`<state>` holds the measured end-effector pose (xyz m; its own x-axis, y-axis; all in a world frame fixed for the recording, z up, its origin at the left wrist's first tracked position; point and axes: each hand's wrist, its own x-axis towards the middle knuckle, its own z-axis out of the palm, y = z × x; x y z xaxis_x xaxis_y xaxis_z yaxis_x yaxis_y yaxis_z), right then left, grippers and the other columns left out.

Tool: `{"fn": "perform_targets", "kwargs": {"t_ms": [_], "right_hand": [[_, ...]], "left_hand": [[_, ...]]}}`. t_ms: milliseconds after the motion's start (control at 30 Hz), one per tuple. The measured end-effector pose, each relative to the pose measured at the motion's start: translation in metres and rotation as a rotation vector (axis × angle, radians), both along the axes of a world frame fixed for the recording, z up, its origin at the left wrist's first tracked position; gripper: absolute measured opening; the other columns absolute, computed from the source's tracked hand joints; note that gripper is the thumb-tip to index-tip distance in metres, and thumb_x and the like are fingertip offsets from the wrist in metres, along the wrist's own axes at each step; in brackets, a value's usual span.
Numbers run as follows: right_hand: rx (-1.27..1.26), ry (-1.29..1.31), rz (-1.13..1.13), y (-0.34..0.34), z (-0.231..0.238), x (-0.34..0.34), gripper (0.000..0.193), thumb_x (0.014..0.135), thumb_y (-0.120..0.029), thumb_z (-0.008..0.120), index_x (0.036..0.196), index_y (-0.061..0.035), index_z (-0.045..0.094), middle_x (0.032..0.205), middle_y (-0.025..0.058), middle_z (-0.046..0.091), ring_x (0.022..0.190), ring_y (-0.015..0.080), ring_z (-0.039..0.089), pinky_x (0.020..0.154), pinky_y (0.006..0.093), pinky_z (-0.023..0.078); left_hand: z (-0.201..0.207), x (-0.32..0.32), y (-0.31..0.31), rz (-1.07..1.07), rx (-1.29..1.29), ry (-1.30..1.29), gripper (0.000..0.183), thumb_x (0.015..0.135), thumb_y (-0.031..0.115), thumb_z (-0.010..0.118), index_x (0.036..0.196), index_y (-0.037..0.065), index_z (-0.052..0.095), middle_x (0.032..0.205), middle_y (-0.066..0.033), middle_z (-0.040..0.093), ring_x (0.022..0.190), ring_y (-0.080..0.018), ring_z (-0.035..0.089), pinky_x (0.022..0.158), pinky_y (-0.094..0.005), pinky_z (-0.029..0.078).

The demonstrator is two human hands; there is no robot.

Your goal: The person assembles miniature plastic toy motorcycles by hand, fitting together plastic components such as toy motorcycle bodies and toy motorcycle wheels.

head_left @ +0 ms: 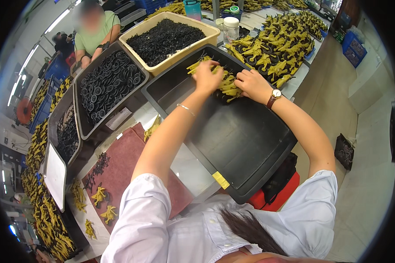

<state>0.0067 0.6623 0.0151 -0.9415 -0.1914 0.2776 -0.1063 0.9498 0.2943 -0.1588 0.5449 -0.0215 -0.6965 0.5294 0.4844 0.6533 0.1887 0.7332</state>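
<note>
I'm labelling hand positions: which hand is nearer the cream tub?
Left. The left hand, at the yellow pieces, is just below and right of the cream tub in view; the right hand is farther right, at the side of the dark bin.

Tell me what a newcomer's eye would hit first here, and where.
Likely first, the big black tray at centre, with the left hand and right hand at a cluster of yellow parts near its far end. Next, the yellow pile at upper right, beyond the tray. Then the heap of black wheels left of the tray, beside a cream bin of small black bits.
</note>
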Motion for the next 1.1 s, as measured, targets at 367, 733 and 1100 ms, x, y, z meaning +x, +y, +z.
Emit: {"fn": "perform_targets", "kwargs": {"t_ms": [367, 733, 1100], "right_hand": [[0.017, -0.061, 0.139, -0.001, -0.002, -0.015, 0.049, 0.054, -0.015, 0.081, 0.097, -0.0177, 0.059, 0.113, 0.0024, 0.054, 0.108, 0.02, 0.052, 0.083, 0.0343, 0.042], [0.119, 0.076, 0.271, 0.007, -0.011, -0.016, 0.027, 0.07, -0.014, 0.069, 0.095, -0.0174, 0.057, 0.115, 0.0047, 0.055, 0.105, 0.0191, 0.055, 0.079, 0.0326, 0.044], [-0.134, 0.009, 0.1, -0.004, -0.004, -0.009, 0.051, 0.06, -0.011, 0.081, 0.103, -0.0082, 0.054, 0.119, 0.0083, 0.054, 0.108, 0.0269, 0.053, 0.087, 0.038, 0.048]], "left_hand": [[0.016, -0.085, -0.03, -0.007, -0.559, -0.065, 0.072, 0.075, 0.053, 0.066, 0.12, -0.003, 0.057, 0.124, -0.0241, 0.056, 0.118, -0.036, 0.053, 0.097, -0.0433, 0.044], [-0.003, -0.086, -0.014, -0.152, -0.55, -0.273, 0.075, 0.077, 0.051, 0.065, 0.129, -0.003, 0.051, 0.131, -0.0305, 0.045, 0.12, -0.0419, 0.047, 0.102, -0.0392, 0.04], [-0.025, -0.073, 0.009, 0.012, 0.291, -0.626, 0.041, 0.091, 0.04, 0.056, 0.117, 0.009, 0.056, 0.132, -0.0167, 0.042, 0.122, -0.0332, 0.041, 0.104, -0.0391, 0.033]]}}
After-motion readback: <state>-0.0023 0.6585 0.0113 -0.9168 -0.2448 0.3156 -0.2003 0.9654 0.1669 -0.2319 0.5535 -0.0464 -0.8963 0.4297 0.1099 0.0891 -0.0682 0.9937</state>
